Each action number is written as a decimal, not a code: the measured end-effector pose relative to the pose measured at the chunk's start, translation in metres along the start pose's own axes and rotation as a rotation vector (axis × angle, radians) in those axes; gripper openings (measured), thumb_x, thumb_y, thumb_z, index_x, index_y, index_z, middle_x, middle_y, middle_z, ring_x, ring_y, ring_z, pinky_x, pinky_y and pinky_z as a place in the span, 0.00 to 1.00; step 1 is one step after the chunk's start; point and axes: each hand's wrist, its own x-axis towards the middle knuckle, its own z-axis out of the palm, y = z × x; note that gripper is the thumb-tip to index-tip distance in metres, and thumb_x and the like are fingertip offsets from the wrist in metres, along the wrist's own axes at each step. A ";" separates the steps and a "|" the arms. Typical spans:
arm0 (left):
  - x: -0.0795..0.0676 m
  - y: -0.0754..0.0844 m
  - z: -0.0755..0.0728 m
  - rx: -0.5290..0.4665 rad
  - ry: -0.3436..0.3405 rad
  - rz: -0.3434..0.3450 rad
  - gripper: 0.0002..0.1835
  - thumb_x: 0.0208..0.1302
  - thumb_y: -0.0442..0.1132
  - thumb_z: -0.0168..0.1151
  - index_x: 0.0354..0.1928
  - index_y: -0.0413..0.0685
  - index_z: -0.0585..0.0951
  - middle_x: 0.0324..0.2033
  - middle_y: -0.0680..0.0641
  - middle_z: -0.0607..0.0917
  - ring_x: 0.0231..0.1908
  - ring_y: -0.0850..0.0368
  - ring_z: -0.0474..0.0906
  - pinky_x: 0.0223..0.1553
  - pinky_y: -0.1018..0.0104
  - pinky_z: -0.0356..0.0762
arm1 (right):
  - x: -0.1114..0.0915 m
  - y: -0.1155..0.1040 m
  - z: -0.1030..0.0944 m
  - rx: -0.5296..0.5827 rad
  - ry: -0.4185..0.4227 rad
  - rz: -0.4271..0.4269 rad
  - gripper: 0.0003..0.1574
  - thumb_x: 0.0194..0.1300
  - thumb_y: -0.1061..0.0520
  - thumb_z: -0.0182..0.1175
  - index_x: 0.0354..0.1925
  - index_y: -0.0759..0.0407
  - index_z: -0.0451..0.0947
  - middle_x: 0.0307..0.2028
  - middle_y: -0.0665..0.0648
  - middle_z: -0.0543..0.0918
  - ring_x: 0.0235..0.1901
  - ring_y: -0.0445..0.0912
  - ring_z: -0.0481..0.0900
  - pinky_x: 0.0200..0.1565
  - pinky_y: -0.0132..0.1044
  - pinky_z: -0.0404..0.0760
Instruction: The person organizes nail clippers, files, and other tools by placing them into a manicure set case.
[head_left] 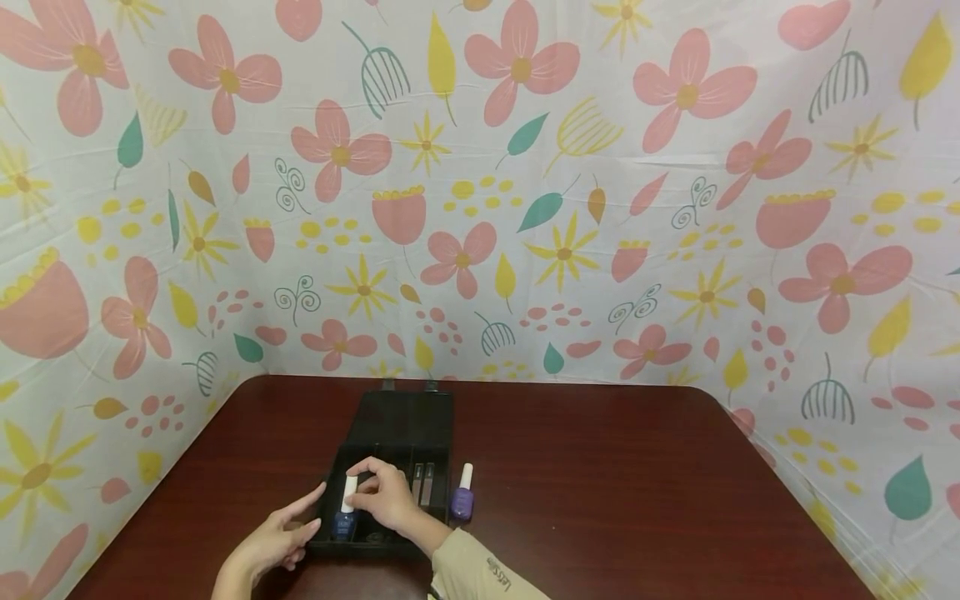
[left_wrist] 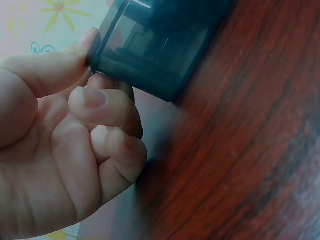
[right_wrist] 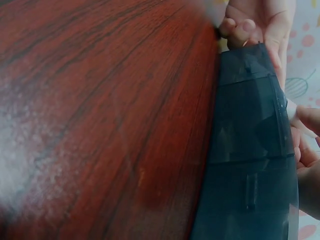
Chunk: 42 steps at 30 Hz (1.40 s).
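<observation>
A dark, see-through plastic case [head_left: 401, 421] with compartments lies with its lid folded back on the table. Inside its left compartment is a dark blue nail polish bottle [head_left: 344, 525], and my right hand [head_left: 390, 498] pinches its white cap. My left hand [head_left: 272, 543] holds the case at its front left corner. In the left wrist view, thumb and fingers of that hand [left_wrist: 60, 135] meet at the case's rim [left_wrist: 150, 60]. The right wrist view shows the case wall [right_wrist: 250, 120] from outside, partly hiding the right hand [right_wrist: 307, 155].
A purple nail polish bottle [head_left: 462, 503] with a white cap stands just right of the case. Two slim dark items [head_left: 423, 483] lie in the case's right compartment. The reddish-brown table [head_left: 637, 500] reaches back to a flowered curtain [head_left: 480, 208].
</observation>
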 end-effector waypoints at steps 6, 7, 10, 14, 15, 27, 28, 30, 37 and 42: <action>0.000 -0.001 0.000 -0.003 0.000 -0.011 0.36 0.64 0.39 0.52 0.67 0.40 0.46 0.13 0.54 0.63 0.14 0.61 0.59 0.20 0.67 0.63 | 0.000 0.001 0.000 -0.041 -0.034 -0.011 0.17 0.48 0.71 0.64 0.40 0.66 0.76 0.23 0.58 0.82 0.23 0.36 0.77 0.27 0.26 0.73; 0.000 0.000 0.000 -0.004 0.001 -0.012 0.36 0.64 0.39 0.52 0.67 0.40 0.46 0.13 0.54 0.63 0.14 0.61 0.59 0.20 0.67 0.63 | 0.000 0.001 0.000 -0.047 -0.036 -0.016 0.17 0.49 0.71 0.64 0.40 0.67 0.76 0.24 0.57 0.82 0.22 0.35 0.76 0.27 0.25 0.73; 0.000 -0.001 0.000 -0.005 0.002 -0.012 0.36 0.64 0.39 0.52 0.67 0.39 0.46 0.13 0.54 0.63 0.14 0.61 0.59 0.20 0.67 0.63 | 0.000 0.001 0.000 -0.085 -0.036 -0.041 0.16 0.48 0.70 0.65 0.40 0.67 0.77 0.25 0.56 0.82 0.21 0.32 0.72 0.25 0.25 0.71; -0.001 0.000 0.000 -0.009 0.001 -0.010 0.36 0.64 0.39 0.53 0.67 0.39 0.46 0.13 0.54 0.63 0.14 0.61 0.60 0.21 0.67 0.64 | -0.001 0.001 -0.003 -0.206 0.002 -0.102 0.16 0.46 0.66 0.68 0.38 0.63 0.79 0.28 0.53 0.79 0.23 0.35 0.68 0.27 0.25 0.68; -0.001 0.000 0.000 -0.009 0.000 -0.009 0.36 0.64 0.39 0.53 0.67 0.39 0.46 0.13 0.54 0.63 0.14 0.61 0.60 0.21 0.67 0.64 | -0.002 0.001 -0.003 -0.243 0.012 -0.117 0.17 0.45 0.65 0.69 0.38 0.62 0.80 0.29 0.53 0.78 0.24 0.36 0.68 0.28 0.25 0.68; 0.001 -0.001 0.000 0.000 0.002 -0.004 0.36 0.64 0.38 0.52 0.67 0.39 0.46 0.12 0.54 0.64 0.14 0.62 0.60 0.20 0.67 0.64 | -0.003 0.002 -0.006 -0.509 -0.105 -0.058 0.37 0.44 0.51 0.71 0.52 0.64 0.75 0.43 0.51 0.73 0.41 0.39 0.64 0.41 0.29 0.69; 0.001 -0.001 0.000 0.001 0.003 -0.001 0.36 0.64 0.38 0.52 0.67 0.39 0.46 0.12 0.54 0.64 0.14 0.62 0.60 0.20 0.67 0.64 | -0.003 0.002 -0.006 -0.516 -0.106 -0.061 0.37 0.44 0.51 0.71 0.52 0.65 0.75 0.43 0.51 0.73 0.41 0.40 0.64 0.41 0.29 0.69; 0.000 -0.002 0.000 0.002 0.004 0.004 0.36 0.64 0.38 0.52 0.67 0.39 0.46 0.12 0.54 0.64 0.14 0.62 0.60 0.20 0.67 0.65 | -0.003 0.002 -0.007 -0.523 -0.102 -0.068 0.37 0.43 0.51 0.72 0.51 0.66 0.75 0.43 0.53 0.74 0.41 0.41 0.65 0.42 0.29 0.69; 0.000 -0.002 0.000 0.008 0.013 0.005 0.36 0.64 0.38 0.53 0.67 0.40 0.47 0.13 0.54 0.64 0.14 0.62 0.60 0.20 0.67 0.64 | -0.005 0.004 -0.009 -0.526 -0.084 -0.105 0.35 0.42 0.53 0.72 0.48 0.69 0.75 0.43 0.56 0.75 0.40 0.41 0.69 0.40 0.28 0.70; 0.001 -0.003 0.000 0.002 0.016 -0.004 0.36 0.64 0.38 0.53 0.67 0.40 0.47 0.13 0.54 0.64 0.14 0.61 0.60 0.20 0.67 0.64 | -0.006 0.005 -0.009 -0.517 -0.072 -0.116 0.33 0.43 0.55 0.72 0.47 0.69 0.76 0.43 0.57 0.76 0.36 0.39 0.70 0.36 0.26 0.70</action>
